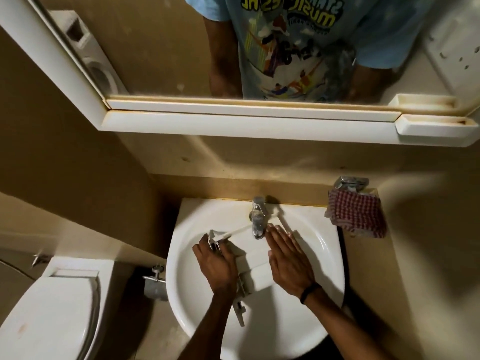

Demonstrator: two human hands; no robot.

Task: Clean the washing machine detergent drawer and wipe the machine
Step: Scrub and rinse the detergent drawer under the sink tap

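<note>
The white detergent drawer (253,258) lies across the white sink basin (324,245), under the chrome tap (257,219). My left hand (217,263) grips the drawer's left side, fingers curled over its edge. With its fingers straight, my right hand (287,258) lies flat on the drawer's right part, fingertips next to the tap's spout. A narrow white part of the drawer (240,311) sticks out below my left wrist. Whether water is running I cannot tell.
A red-and-white checked cloth (355,214) hangs on a chrome holder right of the sink. A white toilet (52,307) stands at the lower left, a wall valve (155,280) between it and the sink. A mirror cabinet with a white shelf (246,123) hangs above.
</note>
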